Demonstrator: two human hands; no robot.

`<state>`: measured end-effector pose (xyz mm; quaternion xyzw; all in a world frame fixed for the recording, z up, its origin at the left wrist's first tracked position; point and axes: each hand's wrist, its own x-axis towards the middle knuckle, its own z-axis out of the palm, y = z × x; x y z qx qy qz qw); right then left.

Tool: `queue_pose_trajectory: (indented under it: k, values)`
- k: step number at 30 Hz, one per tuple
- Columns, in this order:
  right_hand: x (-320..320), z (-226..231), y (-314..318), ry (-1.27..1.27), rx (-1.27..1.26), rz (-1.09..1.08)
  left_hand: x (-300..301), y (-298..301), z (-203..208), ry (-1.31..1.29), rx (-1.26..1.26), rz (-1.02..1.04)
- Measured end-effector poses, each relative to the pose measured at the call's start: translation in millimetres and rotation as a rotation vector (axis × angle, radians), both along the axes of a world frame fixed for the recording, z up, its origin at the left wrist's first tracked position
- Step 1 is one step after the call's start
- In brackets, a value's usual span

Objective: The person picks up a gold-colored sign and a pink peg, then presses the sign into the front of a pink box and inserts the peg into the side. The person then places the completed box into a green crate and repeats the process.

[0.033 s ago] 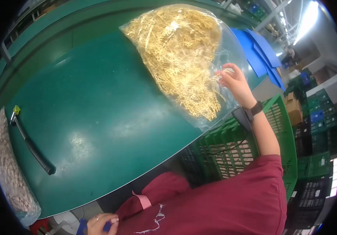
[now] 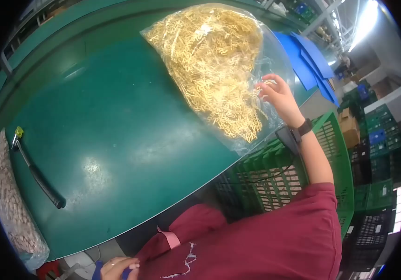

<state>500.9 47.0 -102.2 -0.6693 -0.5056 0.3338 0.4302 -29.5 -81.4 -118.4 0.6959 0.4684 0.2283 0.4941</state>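
Note:
A large clear plastic bag full of small wavy gold-coloured metal pieces lies on the green table. At its right side is my right hand, fingers curled and closed on a few of the gold pieces. Low in the picture, my left hand is beside my body with its fingers bent together. A bit of blue shows between those fingers, too little to name.
A hammer with a black handle and yellow-tipped head lies on the table at the left. Beside it is a clear bag of small brownish pieces. Blue sheets are at the far right; a green crate stands below my right arm.
My left hand has shifted very slightly down and left. My right hand stays at the bag in the same place.

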Motion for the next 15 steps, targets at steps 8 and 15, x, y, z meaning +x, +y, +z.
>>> queue_pose_trajectory:
  k: [8,15]
  values:
    - [1.8,21.0,-5.1,0.269,0.012,-0.047,-10.2,32.7,64.3,-0.753,0.322,0.046]
    - [-9.1,29.2,-22.1,0.409,-0.152,-0.068,20.1,46.1,136.8,-1.09,-0.029,-0.054]
